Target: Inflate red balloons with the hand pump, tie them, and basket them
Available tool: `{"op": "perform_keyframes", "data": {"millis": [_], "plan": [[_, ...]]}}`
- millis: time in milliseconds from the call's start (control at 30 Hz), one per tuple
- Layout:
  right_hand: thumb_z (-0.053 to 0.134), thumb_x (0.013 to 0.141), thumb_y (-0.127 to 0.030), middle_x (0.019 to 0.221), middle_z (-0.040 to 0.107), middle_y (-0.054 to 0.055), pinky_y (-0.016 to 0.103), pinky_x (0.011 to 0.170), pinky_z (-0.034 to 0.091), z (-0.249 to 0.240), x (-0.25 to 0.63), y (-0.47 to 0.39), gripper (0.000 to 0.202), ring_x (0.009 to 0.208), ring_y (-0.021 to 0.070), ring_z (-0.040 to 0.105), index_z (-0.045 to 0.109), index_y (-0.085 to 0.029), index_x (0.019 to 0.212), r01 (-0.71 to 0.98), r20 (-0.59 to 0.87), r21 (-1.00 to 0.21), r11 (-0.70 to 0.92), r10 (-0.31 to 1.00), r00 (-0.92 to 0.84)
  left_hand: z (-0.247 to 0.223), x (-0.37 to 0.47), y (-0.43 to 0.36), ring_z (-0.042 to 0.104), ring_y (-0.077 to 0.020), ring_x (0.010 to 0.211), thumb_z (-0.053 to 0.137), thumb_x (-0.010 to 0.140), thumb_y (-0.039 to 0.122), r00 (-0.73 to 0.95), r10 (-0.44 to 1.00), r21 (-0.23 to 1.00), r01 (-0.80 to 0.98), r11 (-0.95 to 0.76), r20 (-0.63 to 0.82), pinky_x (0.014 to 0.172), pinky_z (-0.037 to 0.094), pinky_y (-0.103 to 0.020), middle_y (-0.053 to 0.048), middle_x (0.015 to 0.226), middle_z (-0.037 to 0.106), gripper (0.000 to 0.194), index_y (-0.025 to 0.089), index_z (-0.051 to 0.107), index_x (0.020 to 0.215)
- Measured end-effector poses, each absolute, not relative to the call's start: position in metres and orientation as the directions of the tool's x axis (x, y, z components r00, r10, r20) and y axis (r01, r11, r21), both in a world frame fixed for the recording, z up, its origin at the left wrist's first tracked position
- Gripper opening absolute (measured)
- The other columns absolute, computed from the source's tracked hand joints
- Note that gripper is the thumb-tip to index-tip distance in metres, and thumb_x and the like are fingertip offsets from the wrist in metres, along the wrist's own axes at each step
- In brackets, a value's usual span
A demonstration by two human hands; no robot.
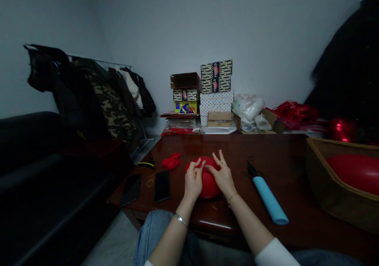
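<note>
A round red balloon (209, 188) rests on the table's near part, between and behind my two hands. My left hand (194, 180) is closed in a pinch at the balloon's upper side, with thumb and index fingertips together. My right hand (222, 177) meets it there, thumb and forefinger bent inward at the balloon and the other fingers raised. The balloon's neck is too small to make out between the fingertips. Right of my hands lies a light blue hand pump (270, 201) with a black nozzle.
Left on the brown table (245, 147) lie a red bundle (171, 161), two dark phones (162, 186) (131, 189) and a thin yellow cord (151, 180). A wicker basket (314, 175) at right holds a large red balloon (358, 171). Stacked boxes (216, 100) stand behind the table.
</note>
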State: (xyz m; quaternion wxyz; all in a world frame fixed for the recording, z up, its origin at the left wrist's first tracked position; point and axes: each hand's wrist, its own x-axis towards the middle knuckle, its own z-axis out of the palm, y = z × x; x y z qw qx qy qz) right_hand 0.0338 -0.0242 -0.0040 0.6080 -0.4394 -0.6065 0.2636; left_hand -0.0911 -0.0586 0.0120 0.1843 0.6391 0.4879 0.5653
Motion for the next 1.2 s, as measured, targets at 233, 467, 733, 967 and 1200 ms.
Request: {"op": "perform_keyframes", "data": {"millis": [233, 467, 733, 967, 1200], "plan": [[0.072, 0.066, -0.041, 0.149, 0.022, 0.006, 0.059, 0.105, 0.016, 0.003, 0.036, -0.030, 0.060, 0.138, 0.0289, 0.015, 0.053, -0.033, 0.122, 0.491, 0.594, -0.644, 0.587, 0.788, -0.163, 0.019, -0.100, -0.050, 0.030, -0.0209, 0.134, 0.055, 0.084, 0.027, 0.004, 0.881, 0.862, 0.201, -0.465, 0.474, 0.108, 0.025, -0.047, -0.013, 0.133, 0.050, 0.013, 0.018, 0.054, 0.074], [0.058, 0.079, -0.031, 0.132, 0.052, -0.003, 0.057, 0.104, 0.017, 0.014, 0.034, -0.041, 0.019, 0.129, 0.0237, 0.035, 0.069, -0.039, 0.093, 0.589, 0.655, -0.514, 0.624, 0.729, -0.200, 0.022, -0.109, -0.064, 0.021, -0.0238, 0.137, 0.061, 0.080, 0.028, 0.094, 0.866, 0.838, 0.217, -0.500, 0.492, 0.110, 0.017, -0.051, -0.012, 0.139, 0.042, 0.012, 0.018, 0.065, 0.086], [0.060, 0.075, -0.022, 0.125, 0.058, -0.003, 0.057, 0.104, 0.017, 0.014, 0.033, -0.044, 0.013, 0.130, 0.0244, 0.032, 0.070, -0.031, 0.075, 0.573, 0.679, -0.480, 0.664, 0.695, -0.236, 0.055, -0.131, -0.059, 0.030, -0.0233, 0.134, 0.053, 0.085, 0.034, 0.242, 0.784, 0.632, 0.480, -0.609, 0.572, 0.108, 0.018, -0.052, -0.007, 0.131, 0.053, 0.020, 0.022, 0.068, 0.080], [0.064, 0.075, -0.030, 0.123, 0.059, 0.002, 0.054, 0.103, 0.022, 0.011, 0.037, -0.043, 0.007, 0.132, 0.0268, 0.027, 0.070, -0.027, 0.072, 0.575, 0.637, -0.485, 0.659, 0.716, -0.285, 0.072, -0.139, -0.050, 0.020, -0.0210, 0.137, 0.063, 0.078, 0.036, 0.636, 0.662, 0.172, 0.657, -0.734, 0.395, 0.110, 0.009, -0.054, 0.001, 0.135, 0.049, 0.017, 0.030, 0.067, 0.093], [0.068, 0.071, -0.029, 0.114, 0.062, 0.004, 0.050, 0.104, 0.024, 0.017, 0.036, -0.046, 0.006, 0.133, 0.0268, 0.026, 0.067, -0.024, 0.067, 0.551, 0.596, -0.499, 0.669, 0.726, -0.342, 0.090, -0.136, -0.052, 0.016, -0.0227, 0.138, 0.061, 0.080, 0.025, 0.821, 0.484, -0.074, 0.527, -0.847, 0.301, 0.110, 0.005, -0.055, -0.002, 0.137, 0.047, 0.016, 0.028, 0.065, 0.096]]}}
